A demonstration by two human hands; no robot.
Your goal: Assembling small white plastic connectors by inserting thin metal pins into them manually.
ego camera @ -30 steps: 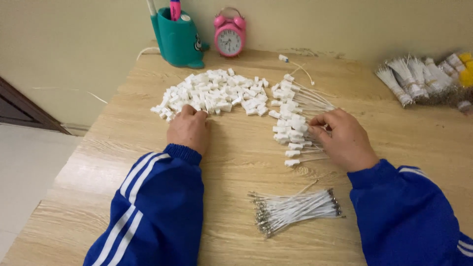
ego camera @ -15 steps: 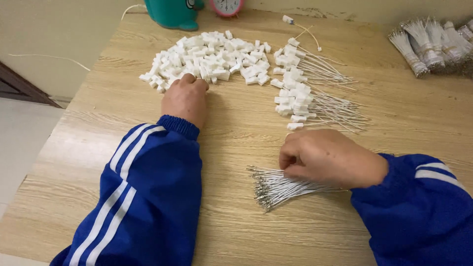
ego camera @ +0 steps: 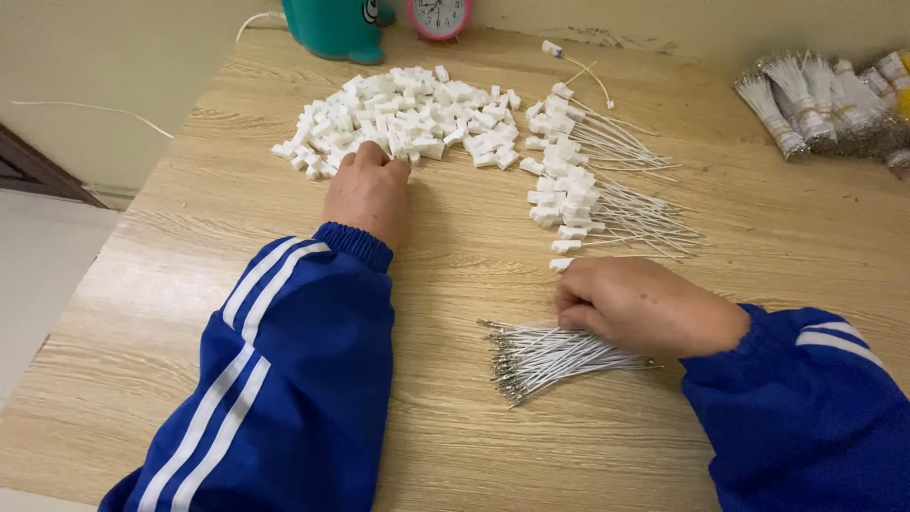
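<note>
The left hand [ego camera: 368, 190] lies palm down on the wooden table [ego camera: 171, 284], its fingers curled together with the tips pressed into the near edge of a heap of small white plastic connector housings [ego camera: 408, 118]; whether a piece is pinched beneath them cannot be told, since the fingertips are hidden among the blocks. The right hand [ego camera: 645, 305] rests lower and to the right, knuckles up, fingers bent inward and closed loosely over the top of a loose bundle of thin white wires [ego camera: 550, 353] with small metal terminals at their left ends; the fingertips touch the wires where the strands fan out, though a firm grip on any one strand cannot be made out. The heap is a broad, low spread of boxy, matte white pieces in the far middle of the table. To its right a column of finished pieces [ego camera: 578, 185], each a white housing with thin wires trailing rightward, runs from far to near, ending just beyond the right hand. Both arms wear smooth blue sleeves [ego camera: 294, 379] with white stripes and ribbed cuffs. The table has a pale, grained wood surface. At the far edge stand a teal plastic holder [ego camera: 336, 24] and a round pink alarm clock [ego camera: 441, 14]. At the far right lie bagged wire bundles [ego camera: 825, 100], glossy and clear.
</note>
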